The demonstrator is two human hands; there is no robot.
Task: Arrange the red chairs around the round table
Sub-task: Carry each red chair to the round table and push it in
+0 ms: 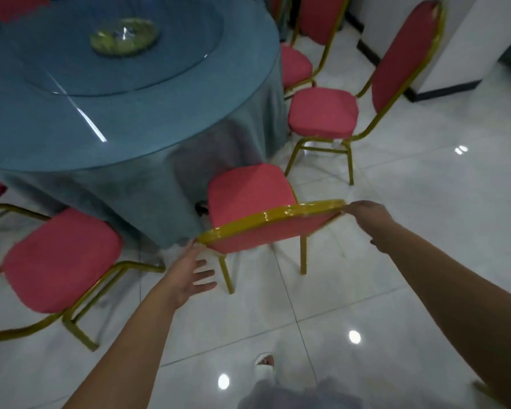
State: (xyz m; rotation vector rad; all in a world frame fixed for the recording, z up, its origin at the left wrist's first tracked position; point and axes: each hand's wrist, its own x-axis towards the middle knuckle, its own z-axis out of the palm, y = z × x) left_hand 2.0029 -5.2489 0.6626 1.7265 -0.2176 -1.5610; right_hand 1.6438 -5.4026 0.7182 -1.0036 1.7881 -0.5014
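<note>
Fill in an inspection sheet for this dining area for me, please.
Surface: round table under blue cloth, glass turntable on top.
Job's things: nearest red chair faces the table; left chair and right chair stand alongside.
Clutter: green dish at the turntable's centre.
Grippers: left hand open, fingers touching the backrest's left end; right hand grips its right end.
Cables: nothing seen.
Surroundings: glossy white floor; white wall with dark skirting.

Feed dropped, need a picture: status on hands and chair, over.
Right hand grips backrest right end; left hand open, fingertips at its left end. Red chair faces round table. Left neighbour chair and right neighbour chair close by.
</note>
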